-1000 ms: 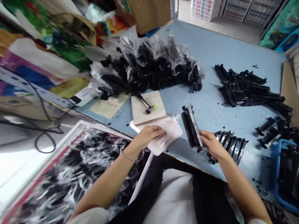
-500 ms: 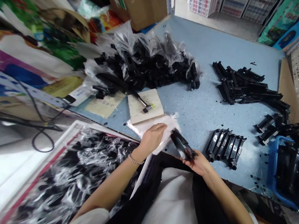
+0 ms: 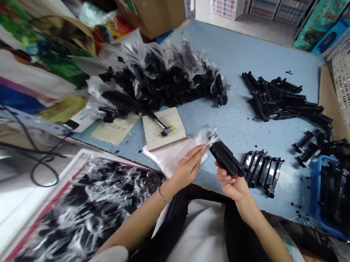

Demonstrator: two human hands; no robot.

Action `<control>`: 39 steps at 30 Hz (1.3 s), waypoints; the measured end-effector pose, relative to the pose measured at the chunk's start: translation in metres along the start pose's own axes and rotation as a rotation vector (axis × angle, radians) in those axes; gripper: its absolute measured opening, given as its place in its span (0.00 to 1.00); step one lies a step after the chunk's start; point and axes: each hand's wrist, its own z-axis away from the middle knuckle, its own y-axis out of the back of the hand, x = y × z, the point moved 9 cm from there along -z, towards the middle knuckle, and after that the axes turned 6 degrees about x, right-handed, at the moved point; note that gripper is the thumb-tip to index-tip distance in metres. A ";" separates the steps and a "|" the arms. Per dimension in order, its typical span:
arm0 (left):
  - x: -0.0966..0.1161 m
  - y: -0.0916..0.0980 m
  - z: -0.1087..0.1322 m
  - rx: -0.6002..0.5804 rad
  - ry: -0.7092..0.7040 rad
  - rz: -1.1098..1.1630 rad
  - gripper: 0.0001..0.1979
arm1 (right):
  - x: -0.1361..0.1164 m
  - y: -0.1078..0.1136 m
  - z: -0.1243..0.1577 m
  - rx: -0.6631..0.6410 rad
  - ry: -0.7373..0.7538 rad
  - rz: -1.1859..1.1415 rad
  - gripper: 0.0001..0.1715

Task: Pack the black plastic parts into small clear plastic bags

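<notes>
Two hands at work: your right hand (image 3: 233, 185) grips the black part (image 3: 224, 154) at its near end; the far end slants toward your left fingertips. Left hand (image 3: 186, 168): fingers narrow, close together at the clear film (image 3: 203, 135); whether they pinch it, cannot tell. Film and part overlap; entry unclear. Risks, judged: the end's corners could snag or tear the film if pushed crooked; a loose right grip could drop the part onto the row (image 3: 263, 169) right of that hand.
</notes>
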 end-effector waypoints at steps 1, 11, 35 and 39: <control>-0.006 0.000 -0.004 0.051 0.008 -0.038 0.34 | 0.000 -0.004 0.003 -0.030 0.002 0.002 0.12; 0.015 -0.025 -0.003 0.057 -0.120 -0.039 0.36 | -0.040 0.003 0.002 0.192 0.271 0.168 0.08; -0.046 0.052 -0.181 0.127 -0.129 -0.072 0.16 | -0.113 -0.048 0.048 0.310 1.073 0.848 0.17; -0.142 0.086 -0.252 0.283 0.074 -0.115 0.20 | -0.104 -0.022 0.049 0.402 0.986 0.913 0.17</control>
